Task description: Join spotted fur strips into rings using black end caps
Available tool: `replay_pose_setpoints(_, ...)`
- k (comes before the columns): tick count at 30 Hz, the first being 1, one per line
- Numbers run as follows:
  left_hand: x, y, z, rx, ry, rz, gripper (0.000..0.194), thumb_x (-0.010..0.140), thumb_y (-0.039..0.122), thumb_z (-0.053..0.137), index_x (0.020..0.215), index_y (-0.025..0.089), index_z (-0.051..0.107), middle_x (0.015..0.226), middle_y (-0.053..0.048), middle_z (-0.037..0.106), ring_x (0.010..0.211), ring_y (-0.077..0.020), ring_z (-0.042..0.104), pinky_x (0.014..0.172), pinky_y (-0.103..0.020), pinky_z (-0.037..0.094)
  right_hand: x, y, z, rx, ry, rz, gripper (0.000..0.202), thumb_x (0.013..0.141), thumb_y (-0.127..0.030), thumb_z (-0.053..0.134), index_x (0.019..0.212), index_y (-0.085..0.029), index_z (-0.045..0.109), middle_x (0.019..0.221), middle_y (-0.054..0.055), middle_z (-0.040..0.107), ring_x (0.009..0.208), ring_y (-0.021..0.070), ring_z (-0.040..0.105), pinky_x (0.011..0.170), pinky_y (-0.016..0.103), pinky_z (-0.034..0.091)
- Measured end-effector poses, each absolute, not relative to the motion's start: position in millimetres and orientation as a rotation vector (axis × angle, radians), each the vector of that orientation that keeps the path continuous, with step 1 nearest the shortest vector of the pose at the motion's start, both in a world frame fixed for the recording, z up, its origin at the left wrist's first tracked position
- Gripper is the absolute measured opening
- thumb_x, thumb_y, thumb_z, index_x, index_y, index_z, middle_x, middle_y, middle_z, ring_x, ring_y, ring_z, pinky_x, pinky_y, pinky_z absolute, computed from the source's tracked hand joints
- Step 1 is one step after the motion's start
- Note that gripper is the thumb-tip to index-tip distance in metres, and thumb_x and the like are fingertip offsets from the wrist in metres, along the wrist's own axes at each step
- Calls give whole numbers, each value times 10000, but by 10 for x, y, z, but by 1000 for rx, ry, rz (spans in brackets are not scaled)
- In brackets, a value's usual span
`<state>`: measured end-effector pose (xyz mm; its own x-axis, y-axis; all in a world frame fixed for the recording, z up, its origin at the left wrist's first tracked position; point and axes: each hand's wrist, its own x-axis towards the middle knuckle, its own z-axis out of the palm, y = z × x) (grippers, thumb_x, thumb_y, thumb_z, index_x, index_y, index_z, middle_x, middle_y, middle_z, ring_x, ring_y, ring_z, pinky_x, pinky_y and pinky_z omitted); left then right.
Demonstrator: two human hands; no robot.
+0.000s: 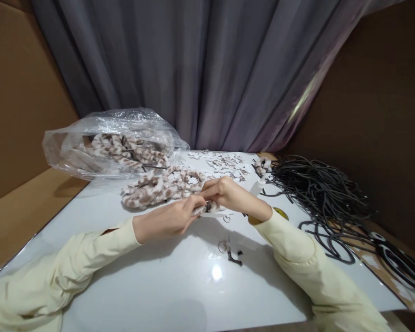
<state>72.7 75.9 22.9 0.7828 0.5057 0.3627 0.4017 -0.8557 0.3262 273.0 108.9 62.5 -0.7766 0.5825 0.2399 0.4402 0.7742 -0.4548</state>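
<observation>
Both hands meet over the middle of the white table [152, 286]. My left hand [174, 216] is closed on a small fluffy brown-and-white piece [211, 206]. Fingers of my right hand [224, 192] pinch at the same piece from above, partly hiding it. Just beyond my left hand lies a pile of fluffy spotted loops [148, 189]. Nearer to me on the table are a metal ring [222, 247] and a short black piece [234, 258]. Another small ring [226, 218] lies just below my right hand.
A clear plastic bag [69, 150] with more fluffy loops stands at the back left. Small metal parts [228, 163] are scattered at the back. A white bottle [257, 185], a heap of black cords [318, 189] and black-handled scissors [401, 265] lie on the right.
</observation>
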Motion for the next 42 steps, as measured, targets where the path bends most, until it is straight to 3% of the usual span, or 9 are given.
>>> replay_pose_setpoints(8,748,703,383,2460,796,623,279,926,281,340,1175,158,364,903,-80,624,630,-132,590,632,-241,444,2761,1165,647,-716,-2568,847,295,748,-11,460,824,-117,724,818,40,642,731,106,584,699,206,445)
replay_pose_setpoints(14,782,678,505,2088,970,703,228,899,360,396,952,169,508,890,-29,628,497,-81,452,513,-217,369,2823,1158,719,-905,-2487,537,432,769,-34,444,1161,-129,597,960,79,654,775,125,581,702,237,442)
replay_pose_setpoints(17,800,688,547,1790,1042,708,269,870,402,445,989,169,507,840,-15,629,458,-70,429,454,-209,339,2833,1051,841,-1077,-2250,288,292,761,-72,472,971,-91,674,840,78,669,683,123,567,642,227,422)
replay_pose_setpoints(20,818,726,554,1543,1005,820,297,818,393,536,981,145,521,768,-11,612,596,-105,540,532,-211,395,2782,885,933,-1110,-2144,387,199,716,-83,486,760,-107,678,614,13,624,516,86,505,531,189,385)
replay_pose_setpoints(23,829,771,544,1375,946,973,244,783,326,591,909,124,542,740,-3,589,695,-118,567,638,-228,429,2681,763,895,-1058,-2253,497,204,689,-71,461,688,-129,656,493,-31,539,440,63,433,483,174,332)
replay_pose_setpoints(29,833,785,561,1218,852,1006,165,766,253,608,843,113,565,705,6,576,644,-88,537,615,-200,420,2488,773,621,-1190,-2292,284,263,790,-192,473,532,-143,491,431,-41,414,415,57,334,458,195,249)
replay_pose_setpoints(35,828,728,558,1421,834,981,188,825,293,542,930,143,499,690,20,551,629,-93,516,576,-203,397,2410,815,534,-1269,-2116,808,350,810,-103,357,499,-146,510,389,-24,488,326,59,415,437,171,336)
replay_pose_setpoints(39,804,703,514,1779,948,1001,211,863,305,483,1015,163,446,760,1,530,678,-113,512,570,-217,390,2374,795,496,-1184,-2060,756,343,767,-37,363,490,-154,529,364,-36,478,369,71,467,472,160,380)
replay_pose_setpoints(42,786,700,477,1903,932,1010,188,865,282,468,1008,187,391,844,-17,498,735,-125,527,535,-205,388,2355,784,473,-1166,-2045,746,381,732,-10,367,392,-160,451,314,-37,435,357,69,462,465,151,390)
